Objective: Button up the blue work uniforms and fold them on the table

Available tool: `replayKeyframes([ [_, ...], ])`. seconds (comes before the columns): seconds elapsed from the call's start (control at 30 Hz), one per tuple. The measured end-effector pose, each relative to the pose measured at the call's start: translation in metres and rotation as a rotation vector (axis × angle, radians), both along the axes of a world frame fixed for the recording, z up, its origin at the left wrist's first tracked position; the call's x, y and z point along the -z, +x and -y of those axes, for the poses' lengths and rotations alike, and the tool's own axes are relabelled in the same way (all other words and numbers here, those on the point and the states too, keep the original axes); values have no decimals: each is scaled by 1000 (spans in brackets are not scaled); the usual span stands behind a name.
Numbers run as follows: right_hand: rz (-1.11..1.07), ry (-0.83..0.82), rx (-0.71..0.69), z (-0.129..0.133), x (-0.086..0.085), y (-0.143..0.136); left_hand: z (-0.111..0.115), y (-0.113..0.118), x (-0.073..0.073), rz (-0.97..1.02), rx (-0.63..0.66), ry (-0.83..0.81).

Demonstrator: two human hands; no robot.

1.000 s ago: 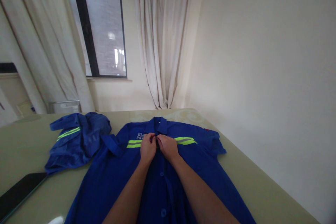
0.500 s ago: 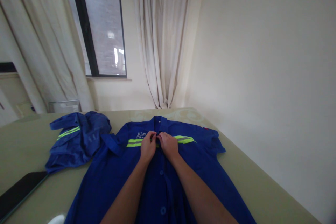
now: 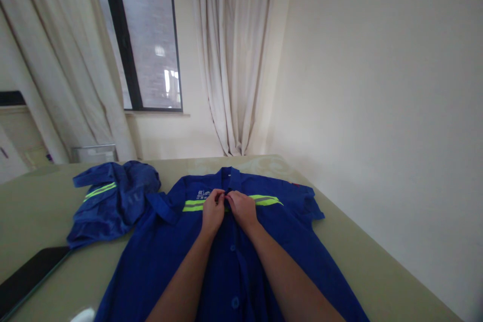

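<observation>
- The left hand (image 3: 213,214) has its thumb and fingertips drawn narrow, pinching the front placket of the blue work shirt (image 3: 222,261) just below its collar (image 3: 234,180).
- The right hand (image 3: 243,211) meets it there, fingertips close together on the same placket; whether a button sits between the fingers, I cannot tell.
- A yellow-green reflective stripe (image 3: 268,200) crosses the work shirt's chest, showing on both sides of the hands.
- White lettering (image 3: 199,195) is on the work shirt's chest, just left of the left hand.
- Two buttons (image 3: 233,248) show lower on the work shirt's placket, between the forearms.
- The work shirt lies front up on a pale green tabletop (image 3: 377,282), collar away from the person.
- Left of the work shirt, beside its sleeve, lies a crumpled blue garment (image 3: 121,206) with a similar stripe.
- Farther left and nearer the person than that sleeve is a flat black object (image 3: 33,274).
- Beyond the work shirt hang cream curtains (image 3: 241,60) near a dark-framed window (image 3: 151,35).
</observation>
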State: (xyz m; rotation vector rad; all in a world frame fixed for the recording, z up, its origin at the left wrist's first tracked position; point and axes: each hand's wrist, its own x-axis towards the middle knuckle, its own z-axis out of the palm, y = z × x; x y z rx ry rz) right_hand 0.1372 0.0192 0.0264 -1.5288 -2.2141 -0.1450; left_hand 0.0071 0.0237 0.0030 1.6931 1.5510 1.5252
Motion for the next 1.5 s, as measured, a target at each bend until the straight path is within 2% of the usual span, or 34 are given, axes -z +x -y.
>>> replayKeyframes([
  [0.17,-1,1,12,-1,2,0,0,0,0,-27,-44,41],
  [0.63,29,4,48,1,1,0,9,1,-9,-127,-57,34],
  [1.5,30,-22,86,1,0,1,4,0,-3,-153,-28,-18],
])
